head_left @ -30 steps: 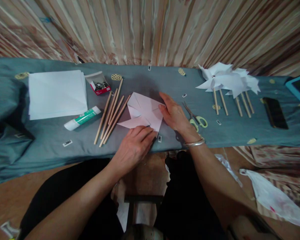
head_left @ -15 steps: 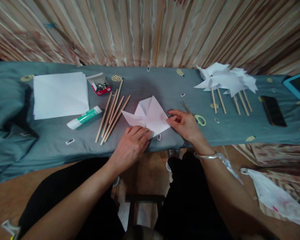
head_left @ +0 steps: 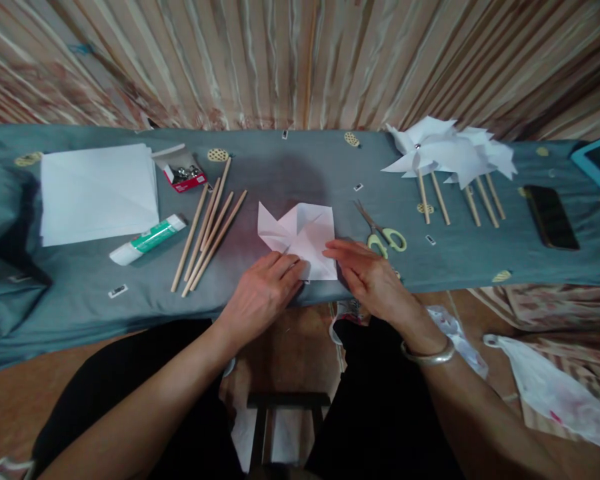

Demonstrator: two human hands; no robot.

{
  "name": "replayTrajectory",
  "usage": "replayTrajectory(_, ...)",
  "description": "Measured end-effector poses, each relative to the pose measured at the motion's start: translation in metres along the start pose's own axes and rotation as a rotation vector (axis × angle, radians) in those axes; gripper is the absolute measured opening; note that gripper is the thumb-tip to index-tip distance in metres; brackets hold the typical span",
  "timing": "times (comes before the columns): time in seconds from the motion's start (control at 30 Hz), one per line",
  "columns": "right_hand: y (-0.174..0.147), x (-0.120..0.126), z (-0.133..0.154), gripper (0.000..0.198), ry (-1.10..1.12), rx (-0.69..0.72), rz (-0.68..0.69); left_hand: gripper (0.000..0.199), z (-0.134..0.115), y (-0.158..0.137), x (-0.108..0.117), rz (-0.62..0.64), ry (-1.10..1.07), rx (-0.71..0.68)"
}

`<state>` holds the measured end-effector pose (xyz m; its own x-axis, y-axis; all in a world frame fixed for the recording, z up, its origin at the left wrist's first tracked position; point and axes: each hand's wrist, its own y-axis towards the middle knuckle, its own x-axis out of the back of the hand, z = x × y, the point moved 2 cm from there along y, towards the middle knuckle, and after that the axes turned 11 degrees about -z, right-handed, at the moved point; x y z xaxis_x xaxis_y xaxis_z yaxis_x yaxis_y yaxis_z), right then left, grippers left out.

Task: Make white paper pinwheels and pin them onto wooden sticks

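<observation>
A white paper pinwheel [head_left: 314,235], partly folded and without a stick, lies at the front of the table, its left blade standing up in a point. My left hand [head_left: 267,287] grips its lower left part near the centre, fingers curled together over the paper. At the right edge, my right hand [head_left: 367,270] has its fingers pressed together on the sheet; its thumb is mostly hidden. Scissors [head_left: 375,230] with pale green handles rest just beyond my right hand. Left of the paper lie several wooden sticks [head_left: 210,240].
A stack of white paper [head_left: 97,193], a glue stick [head_left: 150,239] and an opened red box [head_left: 183,175] of small metal pieces lie left. Finished pinwheels [head_left: 445,150] on sticks and a black phone [head_left: 550,217] lie right. A pleated curtain [head_left: 280,60] hangs behind.
The paper has turned, so its right side now stands squarer to the table edge. My right hand has shifted down and left from the corner, uncovering the scissors. The view has moved slightly right.
</observation>
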<state>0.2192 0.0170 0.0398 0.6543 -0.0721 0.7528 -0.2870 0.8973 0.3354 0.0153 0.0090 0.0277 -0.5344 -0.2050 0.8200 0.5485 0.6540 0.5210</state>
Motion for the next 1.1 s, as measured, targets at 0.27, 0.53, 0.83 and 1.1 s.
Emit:
replayTrajectory(0.27,-0.004,0.0,-0.011,0.041,0.149,-0.117,0.055,0.025,-0.002,0.001,0.001,0.01,0.021,-0.033)
replayTrajectory(0.53,0.004,-0.016,-0.014,0.009,0.417,-0.338,-0.049,0.022,-0.001,0.001,0.002,0.02,-0.038,0.019)
replayTrajectory(0.83,0.02,-0.026,0.0,0.012,0.269,-0.264,-0.068,0.019,-0.002,0.0,0.006,0.052,-0.067,0.047)
replayTrajectory(1.1,0.03,-0.026,0.016,0.019,0.075,-0.154,-0.014,0.025,0.0,-0.005,0.007,0.015,-0.194,0.083)
